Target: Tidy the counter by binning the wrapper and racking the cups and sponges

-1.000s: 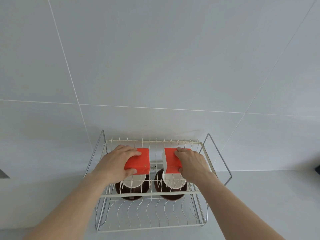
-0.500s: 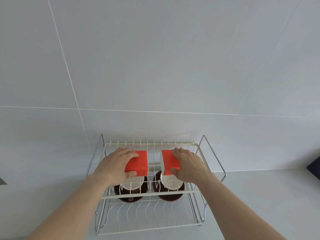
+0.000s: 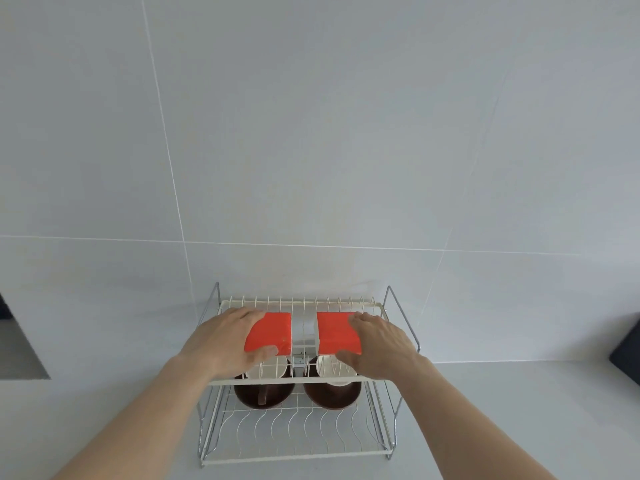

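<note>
A two-tier white wire rack (image 3: 298, 453) stands against the tiled wall. Two orange sponges lie flat on its upper tier. My left hand (image 3: 225, 339) grips the left sponge (image 3: 272, 332) from its left side. My right hand (image 3: 379, 342) grips the right sponge (image 3: 336, 332) from its right side. On the lower tier two brown cups with white bases sit upside down: the left cup (image 3: 265, 396) and the right cup (image 3: 332, 394), partly hidden by the sponges and hands.
Pale counter (image 3: 502, 427) surrounds the rack. A dark object (image 3: 628, 355) sits at the right edge. A grey recess (image 3: 17, 351) opens at the far left. No wrapper or bin is in view.
The sponges have tipped from tilted to lying flat on the upper tier. Both hands stay on them. The camera has pitched slightly.
</note>
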`<state>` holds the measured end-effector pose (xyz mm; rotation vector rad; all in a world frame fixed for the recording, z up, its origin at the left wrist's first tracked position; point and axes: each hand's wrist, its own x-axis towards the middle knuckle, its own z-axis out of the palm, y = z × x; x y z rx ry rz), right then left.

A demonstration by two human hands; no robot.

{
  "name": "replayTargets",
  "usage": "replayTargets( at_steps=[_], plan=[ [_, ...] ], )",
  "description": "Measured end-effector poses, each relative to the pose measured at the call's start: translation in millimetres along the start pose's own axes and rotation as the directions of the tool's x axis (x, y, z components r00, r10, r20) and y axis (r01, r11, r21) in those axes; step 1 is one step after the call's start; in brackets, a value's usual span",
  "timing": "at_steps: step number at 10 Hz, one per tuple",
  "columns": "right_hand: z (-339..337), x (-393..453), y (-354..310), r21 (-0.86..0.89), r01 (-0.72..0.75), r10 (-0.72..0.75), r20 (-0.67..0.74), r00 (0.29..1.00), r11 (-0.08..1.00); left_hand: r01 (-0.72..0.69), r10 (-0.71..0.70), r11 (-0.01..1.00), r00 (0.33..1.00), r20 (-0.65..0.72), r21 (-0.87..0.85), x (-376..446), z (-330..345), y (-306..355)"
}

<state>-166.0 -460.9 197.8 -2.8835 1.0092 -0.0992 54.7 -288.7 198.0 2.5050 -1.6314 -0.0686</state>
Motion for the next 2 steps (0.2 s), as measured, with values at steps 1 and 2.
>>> replayTargets(
  at_steps=[1, 2],
  plan=[
    [-10, -18, 4, 0.009, 0.02, -0.019, -0.017, 1.0, 1.0, 0.031, -0.031, 1.0, 0.999, -0.019, 0.002, -20, -10, 15],
    [-19, -39, 10, 0.017, 0.026, -0.026, -0.025, 0.999, 1.0, 0.056, -0.056, 0.998, 0.997, -0.047, 0.005, -40, -18, 32]
  ],
)
